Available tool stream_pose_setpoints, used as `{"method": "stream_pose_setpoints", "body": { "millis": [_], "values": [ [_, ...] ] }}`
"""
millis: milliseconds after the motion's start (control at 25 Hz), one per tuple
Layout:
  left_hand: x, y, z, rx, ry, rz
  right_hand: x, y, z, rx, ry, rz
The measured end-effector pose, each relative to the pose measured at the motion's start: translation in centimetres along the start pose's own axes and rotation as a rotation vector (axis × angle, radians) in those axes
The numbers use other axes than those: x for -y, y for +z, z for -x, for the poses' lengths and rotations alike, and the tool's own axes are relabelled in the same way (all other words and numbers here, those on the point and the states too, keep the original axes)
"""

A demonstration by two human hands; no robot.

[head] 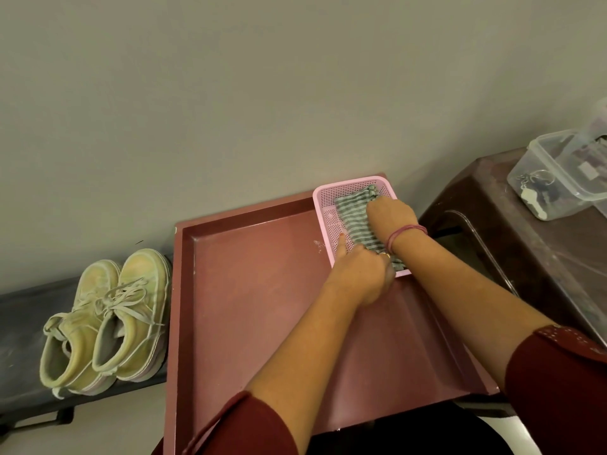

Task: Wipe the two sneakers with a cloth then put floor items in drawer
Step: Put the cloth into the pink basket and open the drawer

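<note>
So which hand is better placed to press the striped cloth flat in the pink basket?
Probably the right hand: it already lies on the green-and-white striped cloth inside the pink perforated plastic basket.

Legible text, labels, brands, numbers, signs: none. No lettering can be made out on any surface in view.

A dark brown surface (512, 224) stands at the right, bearing a clear plastic box (555, 178) with keys (532, 195) inside. A second clear box (594, 126) sits just behind it. A plain wall (230, 93) rises beyond.
</note>
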State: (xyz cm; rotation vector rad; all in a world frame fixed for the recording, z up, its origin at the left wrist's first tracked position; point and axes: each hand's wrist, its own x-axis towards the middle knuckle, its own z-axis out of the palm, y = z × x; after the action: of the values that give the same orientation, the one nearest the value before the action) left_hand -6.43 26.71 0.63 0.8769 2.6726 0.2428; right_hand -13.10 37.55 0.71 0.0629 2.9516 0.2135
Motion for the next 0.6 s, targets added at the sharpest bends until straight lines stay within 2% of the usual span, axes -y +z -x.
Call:
{"method": "stream_pose_setpoints", "body": {
  "millis": [120,240,360,480,600],
  "values": [
    [-0.3,0.6,0.3,0.172,-0.025,0.094,0.0,0.7,0.6,0.16,-0.108,0.033],
    [-0.4,-0.1,1.4,0.171,-0.035,0.089,-0.6,0.3,1.0,0.26,-0.109,-0.111],
    [0.0,-1.8,4.6,-0.056,-0.027,0.167,-2.5,-1.0,2.9,0.195,-0.022,-0.459],
    [1.5,-2.0,10.4,-0.373,-0.145,0.459,-2.6,-1.4,7.8,0.031,0.16,-1.073],
    [3.1,-0.6,17.3,-0.617,-0.282,0.697,0.4,-1.0,14.7,-0.069,0.251,-1.553]
  ]
}}
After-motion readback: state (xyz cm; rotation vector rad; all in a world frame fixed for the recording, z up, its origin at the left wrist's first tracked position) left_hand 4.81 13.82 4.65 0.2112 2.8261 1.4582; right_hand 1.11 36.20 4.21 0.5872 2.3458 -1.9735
